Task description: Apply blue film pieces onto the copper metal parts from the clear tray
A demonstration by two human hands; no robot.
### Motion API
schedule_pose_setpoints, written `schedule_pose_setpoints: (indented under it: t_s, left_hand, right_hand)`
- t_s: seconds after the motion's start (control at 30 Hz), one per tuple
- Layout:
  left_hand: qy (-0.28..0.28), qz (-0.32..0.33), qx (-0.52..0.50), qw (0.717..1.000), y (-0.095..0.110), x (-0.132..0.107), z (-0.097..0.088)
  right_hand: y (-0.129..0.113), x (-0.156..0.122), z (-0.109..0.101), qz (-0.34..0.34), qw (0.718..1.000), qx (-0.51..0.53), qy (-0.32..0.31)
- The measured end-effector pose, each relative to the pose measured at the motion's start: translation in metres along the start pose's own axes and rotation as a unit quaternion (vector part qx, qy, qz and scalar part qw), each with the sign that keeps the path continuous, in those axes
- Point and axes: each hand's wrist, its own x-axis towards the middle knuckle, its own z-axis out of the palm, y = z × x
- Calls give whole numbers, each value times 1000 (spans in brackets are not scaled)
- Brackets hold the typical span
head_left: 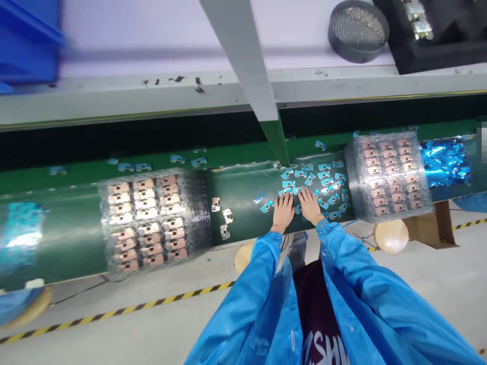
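Observation:
My left hand lies over the green belt, fingers stretched forward. Its fingertips touch or nearly touch small blue-filmed metal parts. Right beside it, my right hand reaches down with fingers extended and slightly spread over the same scattered group. Nothing is seen gripped in either hand, though the undersides of the fingers are hidden. Many more blue-filmed parts lie to the right of the hands. A single blue piece rests just left of my left hand. Further left sit three bare silvery parts.
Stacked clear trays of copper-coloured parts stand left and right on the belt. Blue film pieces lie at far right. A grey-green post rises ahead. On the shelf are a blue bin and a round dark container.

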Motion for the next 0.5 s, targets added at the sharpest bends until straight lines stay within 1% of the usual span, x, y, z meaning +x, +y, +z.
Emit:
schedule_pose_setpoints:
  t_s: [0.07,0.13,0.2,0.23,0.3,0.37,0.43,0.5]
  left_hand:
    - [5,-7,1,1000,-1,3,-2]
    - [14,-12,-4,1000,0,4,-4]
    - [29,-17,-13,999,5,3,-9]
    - [39,-18,-19,999,10,3,-11]
    - [62,-18,-34,997,27,4,-16]
    - [85,-7,-51,995,50,9,-22]
    - [102,19,-66,992,77,22,-27]
    - [115,48,-74,989,105,45,-33]
  right_hand:
    - [0,6,-4,-4,1000,13,4]
    - [-1,5,-12,-4,1000,26,10]
    - [-2,-6,-25,-1,999,38,21]
    - [-2,-16,-34,2,999,43,29]
    - [1,-46,-57,6,998,49,48]
    - [11,-85,-86,8,995,66,78]
    - [32,-131,-120,22,984,112,136]
    - [67,-180,-159,60,958,176,219]
